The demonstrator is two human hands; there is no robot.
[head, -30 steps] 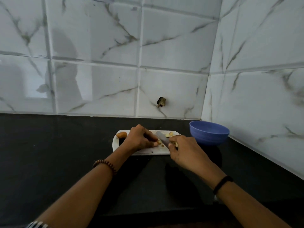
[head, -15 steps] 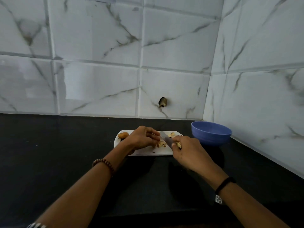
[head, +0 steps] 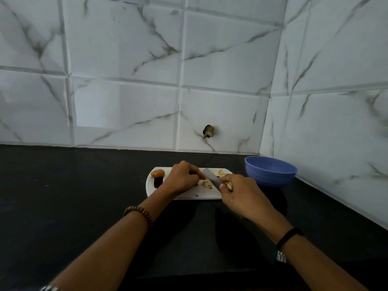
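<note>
Black desk [head: 84, 196], white board [head: 199, 194]: I see right hand [head: 241, 194] gripping knife [head: 212, 178]; left hand [head: 181, 179] curled beside blade (cannot tell its hold).

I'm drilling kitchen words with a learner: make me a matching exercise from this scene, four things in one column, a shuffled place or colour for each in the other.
1 knife
2 bowl
3 cutting board
4 orange piece

a white, on the black counter
b left end of the board
c blue, right of the board
d in the right hand

Pairs: 1-d, 2-c, 3-a, 4-b
</note>
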